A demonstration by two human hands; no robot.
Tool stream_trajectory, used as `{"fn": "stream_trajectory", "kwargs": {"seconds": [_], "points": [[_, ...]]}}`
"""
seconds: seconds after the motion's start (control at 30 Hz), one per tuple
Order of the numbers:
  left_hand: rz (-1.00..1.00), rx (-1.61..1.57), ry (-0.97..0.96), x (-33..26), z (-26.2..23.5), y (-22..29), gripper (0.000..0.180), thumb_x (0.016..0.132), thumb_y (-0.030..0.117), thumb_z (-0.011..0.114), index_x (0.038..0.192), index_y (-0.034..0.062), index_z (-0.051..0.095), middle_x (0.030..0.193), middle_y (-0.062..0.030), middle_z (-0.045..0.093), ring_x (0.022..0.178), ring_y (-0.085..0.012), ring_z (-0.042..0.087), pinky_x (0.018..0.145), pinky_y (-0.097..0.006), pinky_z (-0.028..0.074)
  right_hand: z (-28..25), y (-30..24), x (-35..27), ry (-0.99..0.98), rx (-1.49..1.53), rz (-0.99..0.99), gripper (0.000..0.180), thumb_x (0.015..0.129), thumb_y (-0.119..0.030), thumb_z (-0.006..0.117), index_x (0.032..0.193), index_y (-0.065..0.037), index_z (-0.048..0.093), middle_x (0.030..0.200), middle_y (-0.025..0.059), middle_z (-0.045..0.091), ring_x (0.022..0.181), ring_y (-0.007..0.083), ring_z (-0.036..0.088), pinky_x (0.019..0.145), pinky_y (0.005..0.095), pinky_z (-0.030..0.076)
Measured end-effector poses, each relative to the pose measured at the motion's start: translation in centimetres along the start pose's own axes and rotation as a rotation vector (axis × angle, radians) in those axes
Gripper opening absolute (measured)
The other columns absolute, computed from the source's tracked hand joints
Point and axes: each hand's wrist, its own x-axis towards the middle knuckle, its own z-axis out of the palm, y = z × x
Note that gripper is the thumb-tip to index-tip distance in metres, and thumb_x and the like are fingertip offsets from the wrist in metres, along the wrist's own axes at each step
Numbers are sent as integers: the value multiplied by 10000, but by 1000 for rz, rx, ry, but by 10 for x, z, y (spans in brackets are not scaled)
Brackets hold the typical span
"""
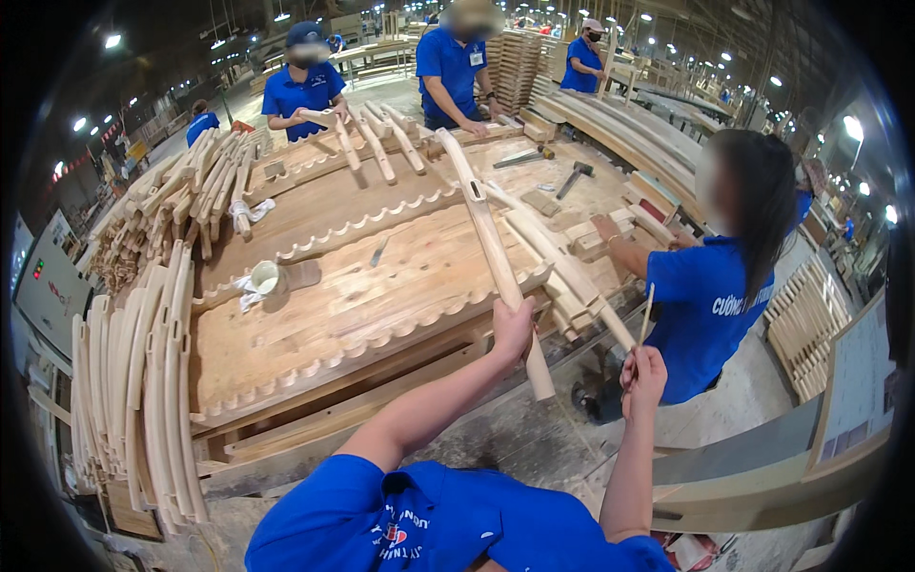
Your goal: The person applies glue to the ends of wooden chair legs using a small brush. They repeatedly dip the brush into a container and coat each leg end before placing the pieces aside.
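Left grip (515, 326) is wrapped around the lower part of a pale wooden leg (488, 234), fingers closed on it. The leg slants over the right half of the tabletop (315, 329), its slotted end far and its other end past the near edge; whether its far end touches anything, I cannot tell. Right grip (643, 377) has its fingers curled on a thin stick (649, 310) that points upward, near a co-worker (724, 286) on the right. More legs (572, 272) lie just right of the held one. Farther right is a hammer (574, 176). Left on the tabletop, a cup (266, 276) stands beside a white cloth (250, 296). A pile of wooden pieces (186, 186) is at far left.
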Motion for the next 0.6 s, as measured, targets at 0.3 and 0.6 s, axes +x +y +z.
{"fn": "stream_trajectory", "kwargs": {"seconds": [0.3,0.6], "points": [[-242,-31,209,72,98,-46,535,833,344,621,1088,-80,420,1029,-244,572,970,-313,587,812,-416,474,-57,-3,35,42,37,8,125,938,-143,533,881,-34,550,667,19,538,443,36,411,375,167,276],[-503,197,-469,84,36,-16,418,923,446,511,1010,37,523,697,-34,551,527,-138,538,489,-291,476,-37,29,66,-75,27,102,123,946,-154,527,898,-41,541,675,12,535,455,32,423,387,166,292]]}}
